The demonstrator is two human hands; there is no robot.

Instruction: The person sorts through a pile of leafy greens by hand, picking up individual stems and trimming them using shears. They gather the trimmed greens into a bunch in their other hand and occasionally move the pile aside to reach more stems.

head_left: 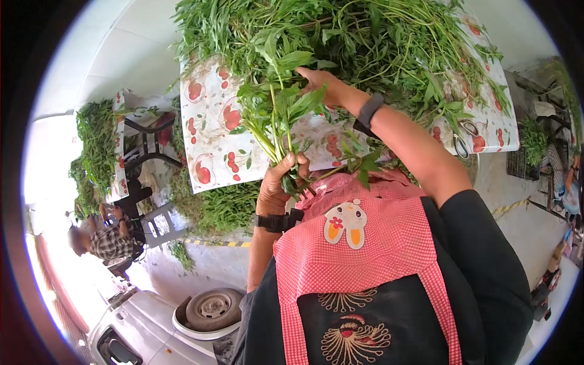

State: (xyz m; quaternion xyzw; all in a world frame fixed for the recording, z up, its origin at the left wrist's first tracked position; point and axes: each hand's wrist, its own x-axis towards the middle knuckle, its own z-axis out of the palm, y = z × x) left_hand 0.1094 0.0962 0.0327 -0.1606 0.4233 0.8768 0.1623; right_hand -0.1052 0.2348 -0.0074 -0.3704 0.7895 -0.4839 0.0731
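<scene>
bunch of greens (pixel 277 125) was gripped at its stem ends in the left hand (pixel 277 182), stems running from that fist toward the heap of greens (pixel 365 42) | right hand (pixel 322 85) was stretched to the heap beyond, fingers loosely spread, nearer it | both lay over the flowered tablecloth (pixel 213 140)

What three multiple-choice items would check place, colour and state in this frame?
1. The right hand is: A at the greens pile on the table; B on the apron; C on the floor.
2. The apron is: A blue; B pink-checked; C yellow.
3. The left hand is: A flat open; B empty; C closed round a bunch of stems.
Key: A, it reaches into the leaves; B, pink checks show; C, fingers wrap the stems.
</scene>
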